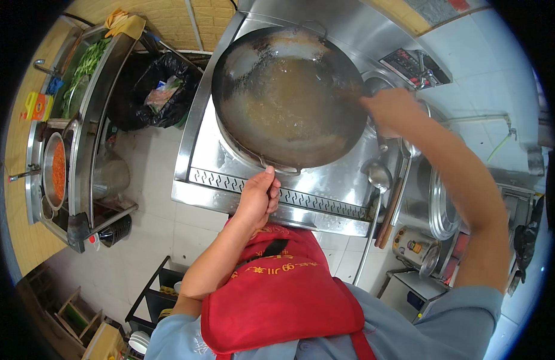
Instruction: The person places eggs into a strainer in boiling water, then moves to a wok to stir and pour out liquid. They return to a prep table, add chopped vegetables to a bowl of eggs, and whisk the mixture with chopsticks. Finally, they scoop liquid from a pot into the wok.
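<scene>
A large dark wok (241, 130) sits on the steel range (340, 189), with cloudy brownish liquid (286, 99) across its inside. My right hand (392, 112), blurred by motion, is closed at the wok's right rim. From it a brown tool (345, 92), perhaps a brush, reaches over the wok; blur hides its exact form. My left hand (259, 195) is curled before the wok, fingers folded in. Its thumb tip overlaps the wok's front loop handle (286, 171); whether they touch I cannot tell.
Right of the wok lie a steel ladle (380, 174), a tool's wooden handle (389, 213), a round steel lid (444, 207) and a metal can (414, 245). Leftward are a black-lined bin (174, 90) and a steel unit with greens (86, 67) and a bowl of chopped red food (59, 168).
</scene>
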Motion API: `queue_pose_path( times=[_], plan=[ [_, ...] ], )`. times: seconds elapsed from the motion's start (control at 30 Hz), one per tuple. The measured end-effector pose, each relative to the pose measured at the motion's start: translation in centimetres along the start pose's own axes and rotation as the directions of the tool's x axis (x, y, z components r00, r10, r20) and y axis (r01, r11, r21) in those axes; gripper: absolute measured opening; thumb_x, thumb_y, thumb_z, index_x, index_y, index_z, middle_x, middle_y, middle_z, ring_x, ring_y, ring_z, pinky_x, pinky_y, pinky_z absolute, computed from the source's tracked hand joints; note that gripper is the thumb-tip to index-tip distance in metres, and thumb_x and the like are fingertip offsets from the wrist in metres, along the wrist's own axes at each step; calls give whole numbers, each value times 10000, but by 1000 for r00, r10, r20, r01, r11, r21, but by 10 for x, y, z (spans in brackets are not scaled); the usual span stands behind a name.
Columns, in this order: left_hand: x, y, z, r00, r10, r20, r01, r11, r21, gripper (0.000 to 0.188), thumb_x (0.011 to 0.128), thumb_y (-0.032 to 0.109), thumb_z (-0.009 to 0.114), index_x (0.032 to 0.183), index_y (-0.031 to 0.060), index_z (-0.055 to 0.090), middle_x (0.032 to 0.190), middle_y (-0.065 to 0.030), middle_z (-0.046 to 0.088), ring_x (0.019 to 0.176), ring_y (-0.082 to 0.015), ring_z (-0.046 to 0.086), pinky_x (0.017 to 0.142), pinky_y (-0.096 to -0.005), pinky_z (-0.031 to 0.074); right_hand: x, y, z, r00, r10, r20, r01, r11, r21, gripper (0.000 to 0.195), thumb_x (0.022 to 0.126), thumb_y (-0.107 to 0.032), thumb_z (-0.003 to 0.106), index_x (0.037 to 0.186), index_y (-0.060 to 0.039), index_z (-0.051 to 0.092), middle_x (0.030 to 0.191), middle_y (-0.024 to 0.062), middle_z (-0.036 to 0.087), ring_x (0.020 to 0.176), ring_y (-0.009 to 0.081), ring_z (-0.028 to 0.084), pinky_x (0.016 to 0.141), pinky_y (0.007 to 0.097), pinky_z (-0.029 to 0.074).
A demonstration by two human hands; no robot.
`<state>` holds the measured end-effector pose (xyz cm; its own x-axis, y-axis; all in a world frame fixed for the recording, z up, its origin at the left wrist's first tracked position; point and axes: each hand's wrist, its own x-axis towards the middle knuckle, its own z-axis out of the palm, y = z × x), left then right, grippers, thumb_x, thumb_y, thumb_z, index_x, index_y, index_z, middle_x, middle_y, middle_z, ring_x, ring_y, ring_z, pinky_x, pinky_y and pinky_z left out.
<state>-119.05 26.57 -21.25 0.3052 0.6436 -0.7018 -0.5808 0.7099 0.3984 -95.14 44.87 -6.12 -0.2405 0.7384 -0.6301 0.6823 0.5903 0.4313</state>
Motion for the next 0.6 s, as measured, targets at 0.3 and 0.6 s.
queue_pose_path(
  times=[0.3, 0.6],
  plan=[
    [1, -6, -10, 999, 37, -2, -37, 999, -35, 349, 974, 379, 512, 773, 94, 489, 577, 13, 420, 431, -94, 345, 383, -234, 229, -39, -36, -16, 951, -254, 177, 215, 953, 212, 494, 708, -165, 668, 1192, -143, 570, 959, 136, 677, 904, 326, 668, 737, 423, 540],
    [2, -6, -7, 999, 39, -1, -39, 999, -4, 344, 973, 372, 516, 782, 87, 493, 579, 16, 424, 425, -86, 339, 375, -229, 223, 33, 9, 27, 975, 116, -189, -123, 992, -28, 611, 753, -166, 686, 1321, -147, 463, 839, 125, 639, 831, 293, 666, 662, 407, 527]
  ],
)
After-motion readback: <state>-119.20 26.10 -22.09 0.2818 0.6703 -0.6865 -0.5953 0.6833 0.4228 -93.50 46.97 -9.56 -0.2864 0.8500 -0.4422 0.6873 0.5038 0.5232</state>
